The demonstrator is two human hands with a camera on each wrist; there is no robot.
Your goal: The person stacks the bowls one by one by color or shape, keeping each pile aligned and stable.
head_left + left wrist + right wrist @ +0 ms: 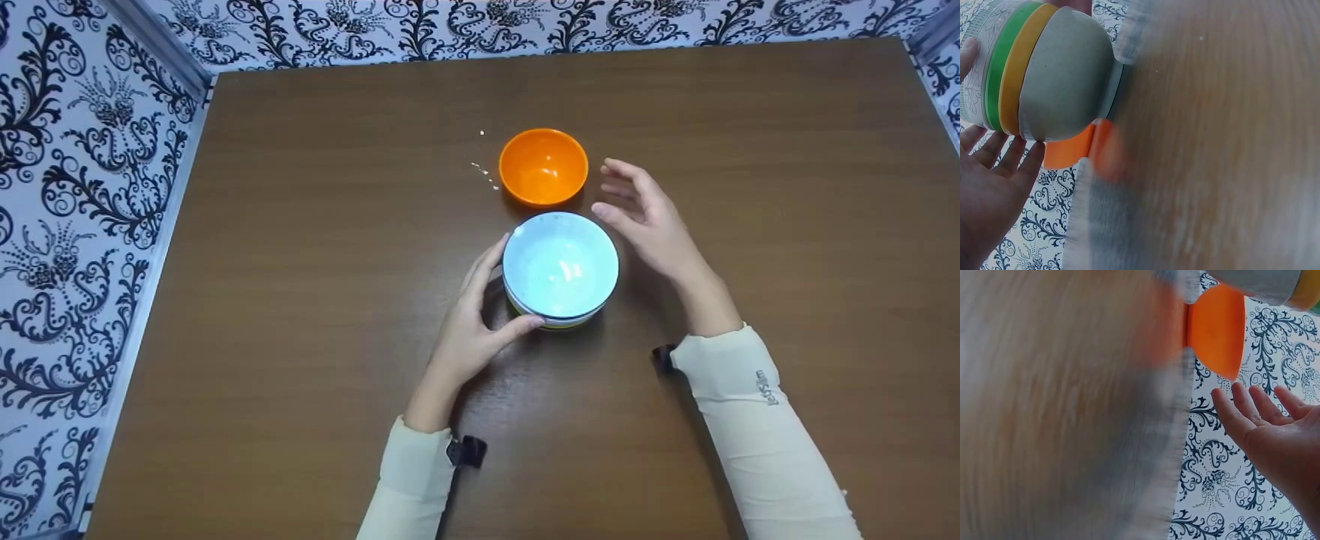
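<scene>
A stack of nested bowls [561, 266] stands upright on the table, its top bowl pale and glossy inside. Seen from the side in the left wrist view, it has a grey bowl [1067, 73] at the bottom, with yellow, green and patterned white bands above. My left hand [469, 322] holds the stack from the left, thumb at the near rim and fingers round the far-left side. Just behind the stack sits an orange bowl [544, 169] with nothing in it. To its right, my right hand [651, 217] is held with loosely bent fingers, gripping nothing.
Small pale crumbs [484, 172] lie on the wooden table [315, 300], left of the orange bowl. Patterned black-and-white panels [495, 30] border the table at the back and sides. A dark wrist strap [466, 451] shows at the left sleeve.
</scene>
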